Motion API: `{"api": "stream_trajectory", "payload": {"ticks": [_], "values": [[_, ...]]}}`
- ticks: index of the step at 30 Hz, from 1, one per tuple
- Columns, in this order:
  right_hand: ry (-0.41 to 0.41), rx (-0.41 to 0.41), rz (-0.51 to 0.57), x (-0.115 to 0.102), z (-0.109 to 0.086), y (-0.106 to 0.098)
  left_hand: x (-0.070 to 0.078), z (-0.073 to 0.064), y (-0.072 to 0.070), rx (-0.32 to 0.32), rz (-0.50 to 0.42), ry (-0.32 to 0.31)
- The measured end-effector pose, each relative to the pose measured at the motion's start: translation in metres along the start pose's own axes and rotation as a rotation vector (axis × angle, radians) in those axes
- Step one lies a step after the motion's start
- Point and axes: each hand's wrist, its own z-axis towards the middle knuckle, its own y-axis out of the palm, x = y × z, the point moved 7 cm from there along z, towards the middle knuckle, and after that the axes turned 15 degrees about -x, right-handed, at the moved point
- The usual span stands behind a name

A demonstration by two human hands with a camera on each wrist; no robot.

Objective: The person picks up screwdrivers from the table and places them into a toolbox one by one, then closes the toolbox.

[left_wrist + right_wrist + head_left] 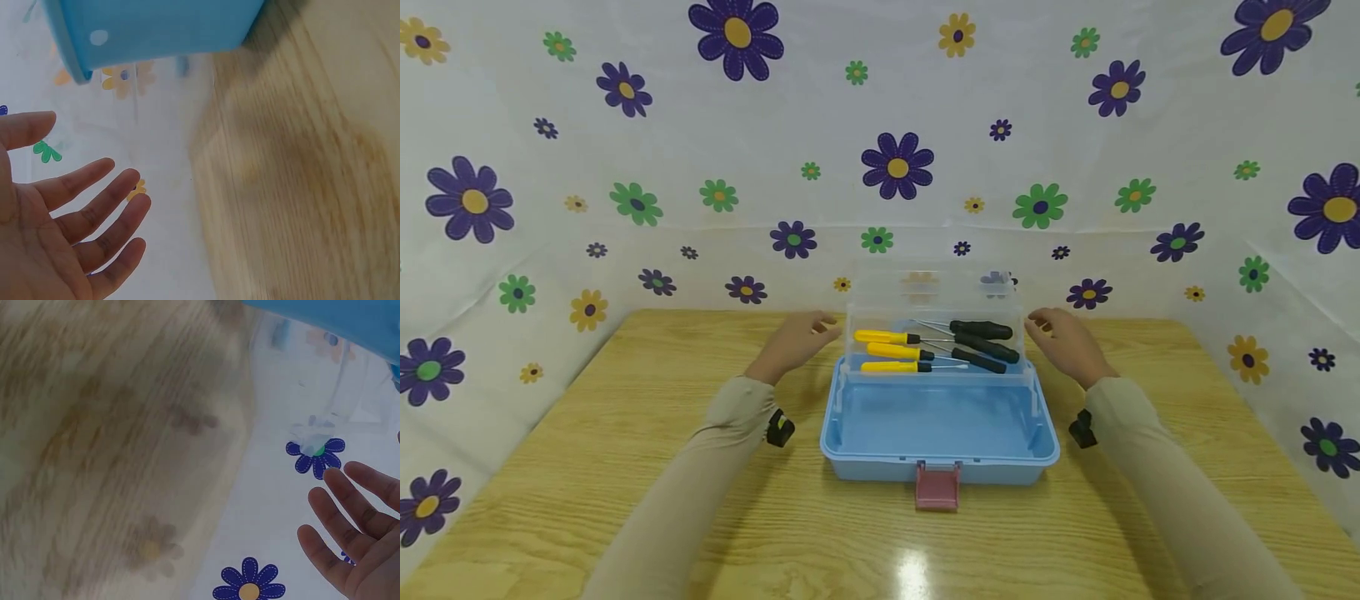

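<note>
A light blue toolbox (940,471) stands on the table with its clear lid (880,287) raised at the back and its pink latch (937,490) hanging at the front. Three yellow-handled screwdrivers (895,352) and three black-handled screwdrivers (985,348) lie in a see-through raised tray (940,379) over the rear of the box. At the tray's left side is my left hand (797,342), its fingers spread and holding nothing. My right hand (1067,343) is likewise at the right side, fingers loosely extended. Both wrist views show a gap between hand and blue box wall (162,31).
The wooden table (647,450) extends around the toolbox on both sides and in front. A white cloth with printed flowers (897,167) hangs behind and along both sides of the table.
</note>
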Motion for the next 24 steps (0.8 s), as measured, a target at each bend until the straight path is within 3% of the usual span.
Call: {"api": "stream_trajectory", "payload": {"ticks": [13, 24], "values": [[0.001, -0.051, -0.009, -0.001, 0.010, 0.014, -0.001, 0.013, 0.011, -0.033, 0.015, -0.029], [-0.005, -0.067, 0.111, 0.001, 0.017, 0.019, -0.006, 0.022, 0.015, -0.046, 0.009, -0.038]]}}
